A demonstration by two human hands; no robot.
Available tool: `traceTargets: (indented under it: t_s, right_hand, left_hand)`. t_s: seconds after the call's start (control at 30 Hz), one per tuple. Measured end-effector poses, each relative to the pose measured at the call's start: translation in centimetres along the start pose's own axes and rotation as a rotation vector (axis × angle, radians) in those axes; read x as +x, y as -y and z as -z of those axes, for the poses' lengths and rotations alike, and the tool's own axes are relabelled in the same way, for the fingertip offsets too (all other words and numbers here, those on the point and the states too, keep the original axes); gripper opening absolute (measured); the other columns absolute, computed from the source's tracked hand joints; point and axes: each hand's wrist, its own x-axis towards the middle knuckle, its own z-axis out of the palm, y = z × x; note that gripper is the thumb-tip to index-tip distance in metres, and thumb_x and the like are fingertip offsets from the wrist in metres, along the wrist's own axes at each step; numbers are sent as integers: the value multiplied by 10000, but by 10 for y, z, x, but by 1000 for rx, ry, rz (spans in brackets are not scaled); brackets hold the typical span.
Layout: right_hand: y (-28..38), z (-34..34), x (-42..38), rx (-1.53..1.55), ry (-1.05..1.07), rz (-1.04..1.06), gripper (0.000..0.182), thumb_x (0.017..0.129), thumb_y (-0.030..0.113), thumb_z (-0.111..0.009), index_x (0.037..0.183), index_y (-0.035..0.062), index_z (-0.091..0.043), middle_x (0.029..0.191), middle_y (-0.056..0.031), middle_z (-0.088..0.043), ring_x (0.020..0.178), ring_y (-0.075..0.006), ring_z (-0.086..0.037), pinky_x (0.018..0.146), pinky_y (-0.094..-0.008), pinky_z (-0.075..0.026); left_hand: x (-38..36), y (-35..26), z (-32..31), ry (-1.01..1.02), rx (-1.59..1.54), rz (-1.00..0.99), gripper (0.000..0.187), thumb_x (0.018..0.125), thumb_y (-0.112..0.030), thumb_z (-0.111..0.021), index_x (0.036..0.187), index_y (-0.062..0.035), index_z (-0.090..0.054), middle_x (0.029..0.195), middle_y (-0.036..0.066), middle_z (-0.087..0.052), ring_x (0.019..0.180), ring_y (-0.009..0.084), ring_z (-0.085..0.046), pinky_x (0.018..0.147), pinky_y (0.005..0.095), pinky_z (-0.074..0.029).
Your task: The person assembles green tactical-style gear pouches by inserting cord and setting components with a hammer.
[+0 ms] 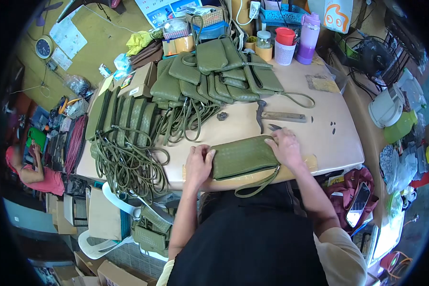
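Now, the left hand [199, 164] and right hand [288, 148] are touching opposite ends of the green pouch [243, 157] lying crosswise mid-frame, neither nearer, grip unclear.

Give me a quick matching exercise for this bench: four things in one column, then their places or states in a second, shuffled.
Things:
1. Hammer
2. Purple tumbler
3. Green wristlet pouch
4. Red cup

Places or states:
A. Between the left hand and right hand
B. Seated in a white cup
C. Lying flat on the table
D. Upright, lid on

Pairs: 1-C; 2-D; 3-A; 4-B
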Motion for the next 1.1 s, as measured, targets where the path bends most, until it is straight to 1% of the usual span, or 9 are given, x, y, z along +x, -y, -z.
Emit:
traceTargets:
  t_s: [0.07, 0.17, 0.3, 0.53, 0.67, 0.7, 0.8, 1.0, 1.1]
  right_hand:
    - [2, -15, 0, 144, -30, 10, 211, 874, 192, -641, 938, 7, -564, 882, -156, -617, 843, -339, -609, 764, -431, -482]
    - [14, -20, -6, 736, -29, -65, 128, 907, 132, -605, 950, 16, -570, 804, -151, -614, 723, -287, -606, 685, -359, -485]
    - [38, 0, -20, 731, -5, -17, 91, 871, 102, -639, 851, 14, -630, 692, -133, -621, 597, -216, -584, 600, -325, -471]
    - [38, 47, -27, 667, -49, -41, 168, 859, 119, -662, 747, -1, -628, 563, -129, -553, 467, -179, -504, 492, -322, -417]
    - [41, 34, -12, 268, -201, 127, 189, 830, 163, -693, 977, 50, -651, 895, -126, -667, 796, -243, -650, 709, -359, -493]
    - [41, 35, -10, 62, 58, 80, 432, 834, 239, -686, 1212, 67, -566, 1263, -138, -569, 1190, -295, -533, 995, -449, -398]
    - [64, 1, -19, 27, 78, 270, 639, 869, 379, -626, 1369, 31, -432, 1456, -154, -393, 1371, -322, -335, 1127, -497, -227]
    - [56, -6, -33, -165, 424, 320, 827, 923, 576, -430, 1466, -21, -247, 1537, -169, -259, 1444, -284, -203, 1180, -444, -120]
    - [36, -6, -41, -102, 276, 353, 663, 920, 472, -538, 1378, 8, -416, 1486, -164, -351, 1392, -278, -305, 1144, -438, -207]
  left_hand:
    - [-1, 10, -14, -78, 107, -73, 227, 901, -212, -625, 967, 2, -586, 910, 126, -578, 809, 230, -583, 741, 351, -468]
    - [-14, 5, -17, -127, -861, 136, 132, 943, -174, -592, 920, -51, -550, 837, -25, -491, 777, 56, -437, 708, 216, -388]
    - [-36, -25, -7, -375, -710, -67, 158, 959, -176, -584, 903, -42, -523, 792, -52, -455, 730, 46, -375, 673, 193, -343]
    - [-45, -54, 17, -281, -553, -141, 254, 958, -181, -588, 775, -35, -490, 694, -42, -413, 670, 57, -332, 594, 206, -312]
    - [-23, -34, 6, -211, -351, -63, 142, 935, -140, -593, 928, -7, -545, 848, 70, -556, 772, 151, -497, 709, 297, -423]
    - [-16, -32, 2, -269, -26, -209, 209, 912, -112, -588, 1076, 1, -523, 1036, 146, -542, 937, 244, -510, 831, 374, -413]
    - [-18, -36, -20, 12, 279, -421, 574, 881, -165, -570, 1406, -36, -379, 1500, 195, -314, 1390, 382, -284, 1108, 578, -225]
    - [-31, -22, -18, 234, 333, -276, 615, 927, -298, -511, 1461, -57, -321, 1537, 133, -281, 1413, 371, -249, 1133, 561, -185]
    - [-35, 1, -10, 45, 385, -254, 691, 877, -352, -611, 1435, -35, -355, 1440, 255, -356, 1320, 422, -357, 1092, 523, -262]
